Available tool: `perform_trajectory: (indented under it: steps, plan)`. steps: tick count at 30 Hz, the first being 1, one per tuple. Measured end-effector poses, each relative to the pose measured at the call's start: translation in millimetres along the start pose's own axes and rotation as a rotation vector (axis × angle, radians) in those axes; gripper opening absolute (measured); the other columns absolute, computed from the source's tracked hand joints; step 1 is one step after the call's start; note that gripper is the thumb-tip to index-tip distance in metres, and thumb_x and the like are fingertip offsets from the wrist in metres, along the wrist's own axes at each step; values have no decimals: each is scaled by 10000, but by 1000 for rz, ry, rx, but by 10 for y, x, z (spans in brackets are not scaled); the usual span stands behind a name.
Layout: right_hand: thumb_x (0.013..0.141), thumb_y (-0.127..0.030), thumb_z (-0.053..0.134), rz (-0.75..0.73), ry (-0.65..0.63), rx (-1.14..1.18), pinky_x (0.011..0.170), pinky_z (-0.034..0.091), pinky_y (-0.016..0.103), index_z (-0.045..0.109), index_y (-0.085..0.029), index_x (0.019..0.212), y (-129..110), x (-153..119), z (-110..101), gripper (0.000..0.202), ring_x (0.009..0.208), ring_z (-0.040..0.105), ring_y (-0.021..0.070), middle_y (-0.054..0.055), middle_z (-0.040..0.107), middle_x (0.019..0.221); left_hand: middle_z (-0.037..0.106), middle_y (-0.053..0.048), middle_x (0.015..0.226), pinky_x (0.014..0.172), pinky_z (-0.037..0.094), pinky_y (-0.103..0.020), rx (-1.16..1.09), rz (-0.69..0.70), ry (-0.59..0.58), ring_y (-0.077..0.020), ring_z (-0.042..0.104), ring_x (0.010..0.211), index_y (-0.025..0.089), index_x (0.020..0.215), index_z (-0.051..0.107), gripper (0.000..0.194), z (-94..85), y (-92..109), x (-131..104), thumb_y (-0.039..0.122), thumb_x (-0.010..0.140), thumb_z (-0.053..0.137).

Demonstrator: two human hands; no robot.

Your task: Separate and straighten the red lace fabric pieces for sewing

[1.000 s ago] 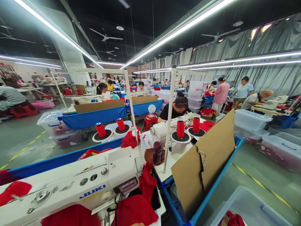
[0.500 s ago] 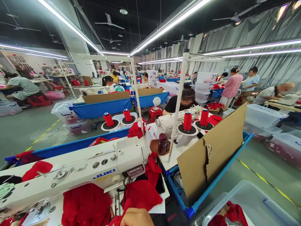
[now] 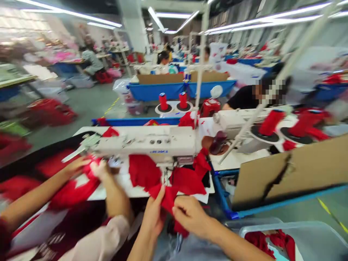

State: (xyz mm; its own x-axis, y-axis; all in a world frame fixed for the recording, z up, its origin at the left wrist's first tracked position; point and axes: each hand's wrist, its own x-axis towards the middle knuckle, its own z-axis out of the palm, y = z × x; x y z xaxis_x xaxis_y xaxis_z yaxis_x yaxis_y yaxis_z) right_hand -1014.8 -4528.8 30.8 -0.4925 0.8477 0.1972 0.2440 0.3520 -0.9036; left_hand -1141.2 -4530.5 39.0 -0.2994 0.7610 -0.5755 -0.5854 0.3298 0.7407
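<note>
In front of the sewing machine [image 3: 146,140], a piece of red fabric [image 3: 168,198] is stretched between my two hands. My left hand [image 3: 155,214] pinches its left side, thumb pointing up. Curled fingers of my right hand [image 3: 191,216] grip the other side, and part of the cloth hangs below them. Just beyond, on the white machine table, lie two more red fabric pieces, one on the left [image 3: 144,170] and one on the right [image 3: 188,180]. Metal scissors [image 3: 165,177], partly blurred, lie between these pieces.
At the left, a co-worker's hands [image 3: 99,169] hold red fabric at the needle end. A torn cardboard panel [image 3: 307,170] in a blue frame stands at right. Below it is a clear bin [image 3: 312,230] with red pieces. A thin white pole [image 3: 248,125] rises beside the second machine.
The view has swung left and down, with blur. Both my hands now show on the red fabric, where one hand showed at the bottom edge before. The co-worker's arms have come into view.
</note>
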Motion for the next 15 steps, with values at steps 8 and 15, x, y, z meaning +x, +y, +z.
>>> perform_trajectory:
  steps: [8, 15]
  plan:
    - [891, -300, 429, 32, -52, 127, 472, 261, 227, 301, -230, 591, 156, -120, -17, 333, 500, 320, 110, -55, 315, 557, 691, -34, 670, 597, 452, -230, -113, 98, -2, -112, 582, 566, 112, 763, 672, 437, -29, -98, 109, 404, 512, 879]
    - [872, -238, 414, -123, -112, 89, 464, 248, 231, 289, -217, 610, 479, -177, 220, 291, 491, 350, 105, -49, 335, 550, 654, -9, 566, 544, 465, -244, -161, 55, -2, -135, 587, 510, 143, 711, 646, 387, -158, -57, 131, 390, 516, 872]
